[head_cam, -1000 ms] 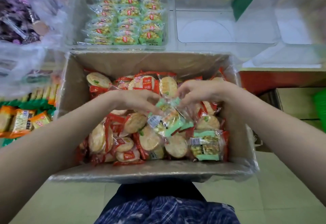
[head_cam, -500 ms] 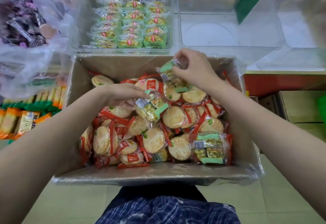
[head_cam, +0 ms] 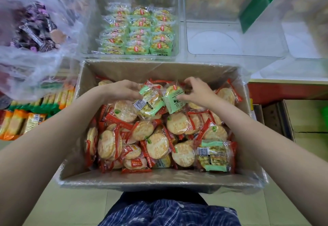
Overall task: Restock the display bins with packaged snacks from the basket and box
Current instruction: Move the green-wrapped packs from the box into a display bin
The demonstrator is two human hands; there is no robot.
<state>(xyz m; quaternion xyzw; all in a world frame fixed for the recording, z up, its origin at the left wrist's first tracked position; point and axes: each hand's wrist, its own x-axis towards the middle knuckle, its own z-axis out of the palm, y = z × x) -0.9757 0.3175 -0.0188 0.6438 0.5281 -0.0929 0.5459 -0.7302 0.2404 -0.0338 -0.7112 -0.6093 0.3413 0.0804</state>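
Box (head_cam: 113, 176) interior: two hands, left (head_cam: 122, 90) and right (head_cam: 197, 91), each gripping one green packet.

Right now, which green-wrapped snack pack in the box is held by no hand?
The green-wrapped pack lying in the cardboard box's near right corner; both others are gripped.

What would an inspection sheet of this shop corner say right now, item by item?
Surface: pale tiled floor; the box sits in front of the person.
Job's things: box full of red packs, a few green packs among them; one green pack lies at its near right. Clear bin holds rows of green packs; the bin to its right looks empty.
Clutter: plastic bag of dark snacks, orange packs at left.
Grippers: left hand holds a green pack; right hand holds another.
Cables: nothing seen.
Surroundings: red counter edge, carton at right.
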